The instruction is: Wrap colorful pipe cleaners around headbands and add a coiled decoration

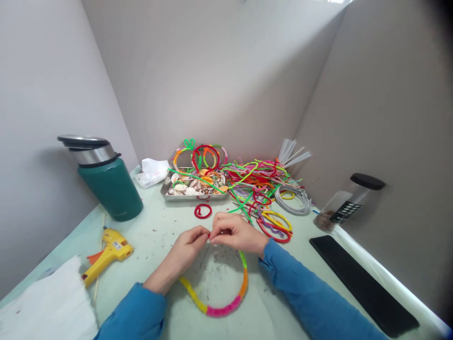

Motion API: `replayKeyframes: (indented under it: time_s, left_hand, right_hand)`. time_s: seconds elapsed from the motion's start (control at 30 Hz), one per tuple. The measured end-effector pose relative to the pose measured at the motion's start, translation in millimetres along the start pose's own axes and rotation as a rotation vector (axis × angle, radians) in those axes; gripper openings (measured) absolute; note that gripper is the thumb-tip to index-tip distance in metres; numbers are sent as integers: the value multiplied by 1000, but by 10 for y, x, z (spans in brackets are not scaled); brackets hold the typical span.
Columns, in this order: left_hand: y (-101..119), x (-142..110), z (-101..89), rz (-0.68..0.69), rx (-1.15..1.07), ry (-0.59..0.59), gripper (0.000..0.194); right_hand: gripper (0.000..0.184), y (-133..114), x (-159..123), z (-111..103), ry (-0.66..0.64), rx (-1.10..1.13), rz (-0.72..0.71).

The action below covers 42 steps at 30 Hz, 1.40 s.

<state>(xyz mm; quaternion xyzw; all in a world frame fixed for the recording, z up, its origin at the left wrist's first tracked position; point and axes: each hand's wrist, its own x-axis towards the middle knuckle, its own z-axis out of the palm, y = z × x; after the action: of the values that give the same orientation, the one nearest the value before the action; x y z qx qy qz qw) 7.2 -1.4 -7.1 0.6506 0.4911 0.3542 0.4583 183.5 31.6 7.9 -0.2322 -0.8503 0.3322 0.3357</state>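
My left hand (188,249) and my right hand (238,232) meet above the table, thumbs and fingertips pinched close together. Between the fingertips shows a tiny bit of red pipe cleaner (209,235); most of it is hidden by the fingers. Beneath the hands lies a ring wrapped in fuzzy pipe cleaner (223,311), with yellow, pink, orange and green sections. Its far side is covered by my hands, so I cannot tell whether the red bit joins it. Just beyond the fingers rests a small coiled red pipe cleaner (203,211).
A metal tray (194,197) of shells stands at the back, with decorated rings behind it. Right of it spreads a pile of pipe cleaners (258,174) beside a grey coil (295,200). A green bottle (111,189), yellow glue gun (111,250) and white cloth (53,302) occupy the left.
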Motion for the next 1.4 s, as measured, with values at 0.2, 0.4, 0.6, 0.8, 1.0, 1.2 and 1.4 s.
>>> replayKeyframes:
  time_s: [0.2, 0.4, 0.6, 0.8, 1.0, 1.2, 1.4]
  left_hand:
    - [5, -2, -10, -21, 48, -24, 28]
    - [-65, 6, -21, 1, 70, -15, 30]
    - [-71, -8, -34, 57, 130, -12, 28]
    - [-37, -21, -40, 161, 168, 16, 19]
    - [-4, -44, -23, 194, 162, 32, 17]
    - [-11, -36, -14, 175, 89, -22, 18]
    - [-59, -49, -3, 163, 62, 33, 18]
  right_hand:
    - [17, -13, 0, -36, -59, 73, 20]
    - [27, 202, 3, -29, 185, 184, 397]
    - [28, 331, -43, 23, -6, 424, 535]
    - [32, 314, -65, 80, -211, 726, 584]
    - [28, 328, -66, 119, -279, 859, 563]
    - [23, 335, -71, 161, -251, 894, 553]
    - [28, 310, -60, 162, -211, 835, 560]
